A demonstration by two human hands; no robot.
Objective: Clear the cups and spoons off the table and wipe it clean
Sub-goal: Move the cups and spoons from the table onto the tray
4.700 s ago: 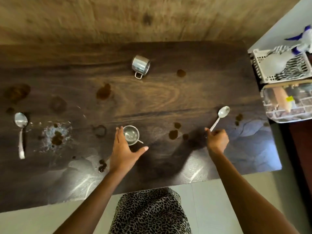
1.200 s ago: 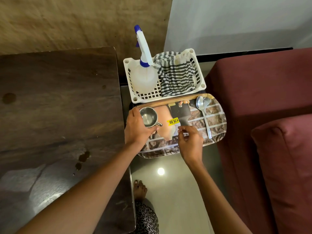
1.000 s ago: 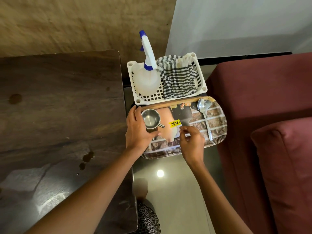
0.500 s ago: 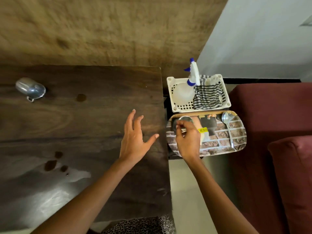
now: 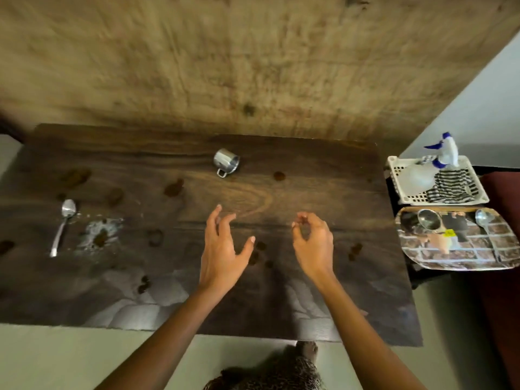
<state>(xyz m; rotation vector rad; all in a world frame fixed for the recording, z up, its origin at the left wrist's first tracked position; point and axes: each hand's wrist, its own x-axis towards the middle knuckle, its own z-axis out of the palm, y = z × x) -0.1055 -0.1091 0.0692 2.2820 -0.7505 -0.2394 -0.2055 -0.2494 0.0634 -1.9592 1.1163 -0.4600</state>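
Head view looked down on a dark wooden table [image 5: 309, 170] with both hands poised above its middle, neither touching anything. The left hand [image 5: 222, 254] was spread wide, fingers relaxed and thumb out, holding nothing. The right hand [image 5: 312, 246] was loosely curled, forefinger close to thumb, and also appeared empty. One steel cup [image 5: 226, 162] lay tipped on its side near the far edge, handle toward the person, straight ahead of the left hand, which was probably opened that wide to take it round the body. A spoon [image 5: 62, 225] lay well apart at the left end, bowl away, just beside a whitish powdery patch [image 5: 98, 232]; brown stains [image 5: 173, 188] dotted the top. Off the right end, a patterned tray [image 5: 455, 263] held a second cup [image 5: 429, 219] upright and a second spoon [image 5: 485, 226], so it seemed to be the collecting place. Behind it a white basket [image 5: 393, 164] kept a spray bottle [image 5: 419, 177] and checked cloth [image 5: 453, 187] ready, likely for wiping once the top was bare.
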